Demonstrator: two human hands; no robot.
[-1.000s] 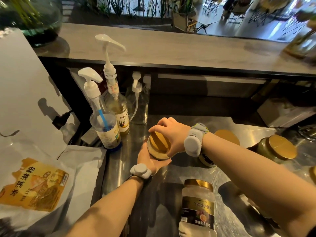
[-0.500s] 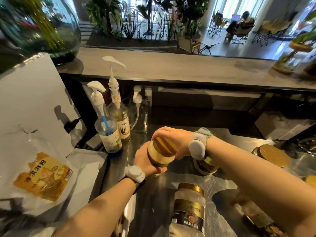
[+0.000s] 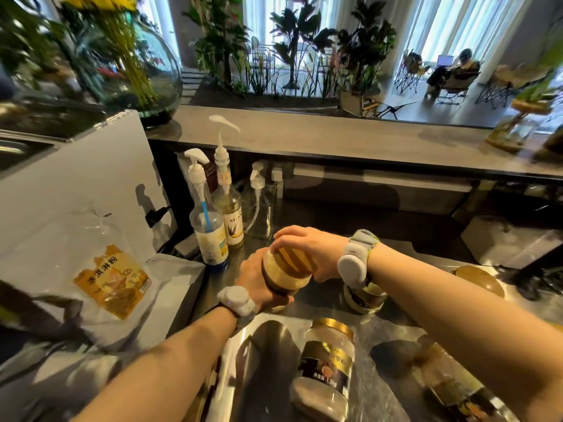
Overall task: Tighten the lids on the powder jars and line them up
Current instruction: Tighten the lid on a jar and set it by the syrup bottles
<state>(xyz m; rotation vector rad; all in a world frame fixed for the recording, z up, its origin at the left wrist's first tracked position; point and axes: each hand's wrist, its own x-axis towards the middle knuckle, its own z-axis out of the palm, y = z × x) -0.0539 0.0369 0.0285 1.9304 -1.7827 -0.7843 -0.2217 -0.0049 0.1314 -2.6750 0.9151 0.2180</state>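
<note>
The left hand (image 3: 256, 281) wraps round the body of a powder jar (image 3: 283, 277) at the centre of the frame and hides its base, so whether it touches the steel surface (image 3: 320, 300) cannot be told. The jar leans toward the camera. The right hand (image 3: 310, 248) cups its gold lid (image 3: 294, 258) from above, fingers curled over the rim.

A second jar (image 3: 365, 296) stands just right of it, mostly behind the right wrist. A third jar (image 3: 329, 360), at lower centre, shows a dark label with blurred print; only "1.2kg" can be guessed at. A fourth jar (image 3: 451, 388), at lower right, is cut across by the right forearm. At the right, a loose-looking gold disc (image 3: 478, 280) shows, with whatever is beneath it hidden.

Three pump bottles stand at upper left of the jars: the front bottle (image 3: 210, 236), a middle bottle (image 3: 233, 223) whose label reads "Mo…", and a clear bottle (image 3: 262, 208) behind. At left lies a pouch (image 3: 112, 281) with an orange label in Chinese characters, too blurred to read surely. Each wrist wears one grey band.
</note>
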